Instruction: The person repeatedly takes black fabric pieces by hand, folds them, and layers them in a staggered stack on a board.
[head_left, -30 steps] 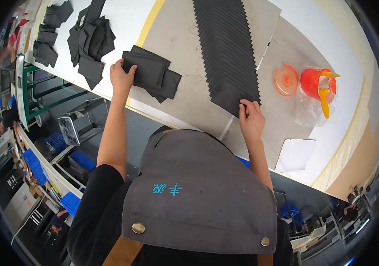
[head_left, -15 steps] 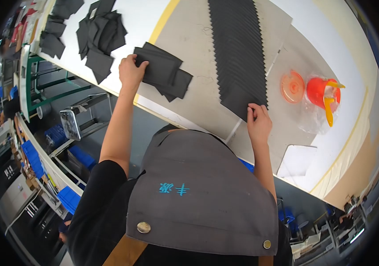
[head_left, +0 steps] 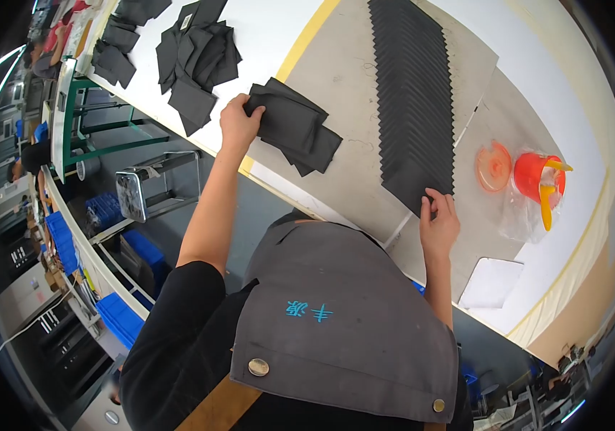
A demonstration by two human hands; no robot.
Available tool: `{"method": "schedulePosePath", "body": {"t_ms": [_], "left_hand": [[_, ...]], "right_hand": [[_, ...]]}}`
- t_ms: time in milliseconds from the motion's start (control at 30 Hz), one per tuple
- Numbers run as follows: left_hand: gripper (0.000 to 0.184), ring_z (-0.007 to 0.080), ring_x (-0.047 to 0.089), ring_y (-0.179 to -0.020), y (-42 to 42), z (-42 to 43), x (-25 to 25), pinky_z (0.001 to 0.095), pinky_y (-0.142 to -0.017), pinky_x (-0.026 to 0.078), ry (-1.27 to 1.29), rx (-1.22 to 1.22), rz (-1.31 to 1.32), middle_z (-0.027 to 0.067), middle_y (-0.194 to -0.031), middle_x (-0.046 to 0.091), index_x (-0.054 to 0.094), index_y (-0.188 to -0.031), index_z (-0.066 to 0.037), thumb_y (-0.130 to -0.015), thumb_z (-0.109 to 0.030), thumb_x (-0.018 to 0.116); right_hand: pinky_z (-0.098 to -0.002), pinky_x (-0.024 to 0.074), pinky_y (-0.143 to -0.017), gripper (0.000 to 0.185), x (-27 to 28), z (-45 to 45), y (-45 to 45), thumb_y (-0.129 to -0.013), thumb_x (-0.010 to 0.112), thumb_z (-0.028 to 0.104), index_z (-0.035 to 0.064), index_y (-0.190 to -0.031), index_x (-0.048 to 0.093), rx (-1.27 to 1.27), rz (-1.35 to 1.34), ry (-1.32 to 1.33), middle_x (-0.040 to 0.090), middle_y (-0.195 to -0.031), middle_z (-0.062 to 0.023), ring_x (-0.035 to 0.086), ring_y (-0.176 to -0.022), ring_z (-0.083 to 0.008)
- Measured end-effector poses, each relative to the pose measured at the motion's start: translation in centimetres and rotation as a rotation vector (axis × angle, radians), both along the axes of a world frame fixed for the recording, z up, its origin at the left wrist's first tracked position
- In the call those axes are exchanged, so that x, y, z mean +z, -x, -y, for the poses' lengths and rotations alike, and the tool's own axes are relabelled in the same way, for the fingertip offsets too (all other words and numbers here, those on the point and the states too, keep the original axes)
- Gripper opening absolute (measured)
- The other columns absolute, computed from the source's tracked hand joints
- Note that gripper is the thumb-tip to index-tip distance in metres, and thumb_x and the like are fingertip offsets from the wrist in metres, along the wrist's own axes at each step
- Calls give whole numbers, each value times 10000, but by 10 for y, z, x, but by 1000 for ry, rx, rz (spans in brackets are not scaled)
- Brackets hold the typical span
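Observation:
My left hand is closed on the left edge of a black fabric piece, its thumb on top. That piece lies on a small loose stack of similar black pieces. My right hand has its thumb and forefinger pinched at the near corner of the last piece in a long row of overlapping black fabric pieces. The row's pieces are fanned closely, so their corners make zigzag sides. The fingertips partly hide what the right hand grips.
A heap of black pieces and a smaller pile lie to the left. At right are a red pot with a yellow-handled tool, an orange lid and a white card. A metal stool stands below the table.
The camera view has shifted, so the table and both hands appear further right and slightly lower. Both hands keep nearly the same places on the black pieces.

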State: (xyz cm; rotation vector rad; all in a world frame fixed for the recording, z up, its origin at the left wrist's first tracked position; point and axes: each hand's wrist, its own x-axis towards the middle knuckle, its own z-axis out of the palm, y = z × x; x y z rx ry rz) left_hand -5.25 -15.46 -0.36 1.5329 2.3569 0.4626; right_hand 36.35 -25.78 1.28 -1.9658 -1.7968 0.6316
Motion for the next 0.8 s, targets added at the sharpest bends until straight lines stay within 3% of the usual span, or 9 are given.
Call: {"method": "schedulePosePath", "body": {"t_ms": [133,200,333,367,400,467,567,733,800], "left_hand": [[239,337,642,-754,-13,6,37,402,-663,498,-491,-363,-321,178,-892,661,670,-961,-1,-805,-158,760],[180,349,632,-681,-36,14,69,390,-628,490,-128,-148,-31,187,-792,651,666,-963,-8,-856,-146,712],[147,378,615,-641,-48,28,87,381,-605,485,-155,-311,19,227,-762,648,660,-996,0,-900,-112,657],[152,268,618,-586,-45,29,85,329,-584,469,-175,-311,57,191,-735,659,656,-1010,24,-919,-97,642],[152,268,618,-586,-45,30,88,329,-584,469,-173,-317,52,191,-735,659,656,-1010,24,-919,-97,642],[169,106,542,-595,-46,33,95,261,-579,441,-83,-162,284,89,-690,634,650,-1002,54,-936,-102,640],[185,39,457,-656,-36,34,96,222,-571,405,-42,-180,529,10,-691,585,644,-988,74,-948,-107,636],[177,36,472,-661,-36,35,95,222,-573,405,1,-194,555,-3,-702,587,650,-987,65,-949,-107,635],[165,30,487,-678,-38,36,101,214,-601,423,67,-194,531,22,-719,622,661,-998,49,-952,-106,630]], "right_hand": [[-301,449,-553,144,12,-1,17,-869,683,130,123,-1013,689,9,-125,-34,542,-772,-20,560,-626,-157],[-290,466,-569,188,18,-6,29,-861,690,136,122,-1048,682,85,-295,48,588,-840,-24,580,-662,-167],[-258,449,-587,303,12,-16,63,-817,732,115,94,-1112,669,177,-485,99,601,-938,-36,568,-741,-122],[-257,469,-629,376,13,-19,71,-813,736,116,90,-1174,633,206,-577,195,604,-1048,-44,584,-841,-127],[-256,490,-671,451,13,-23,78,-809,740,118,87,-1236,597,233,-667,291,607,-1159,-51,601,-940,-133],[-272,504,-725,521,10,-30,92,-821,740,128,87,-1301,542,233,-769,341,583,-1246,-60,588,-1041,-154],[-310,519,-833,642,-8,-40,114,-846,741,153,94,-1408,438,233,-1028,432,530,-1379,-85,559,-1188,-201],[-367,498,-971,757,-15,-67,148,-886,735,219,109,-1505,314,307,-1393,620,439,-1471,-130,504,-1284,-259],[-386,443,-1047,848,-17,-71,163,-924,689,335,142,-1562,165,337,-1522,822,230,-1603,-119,312,-1443,-275]]}}
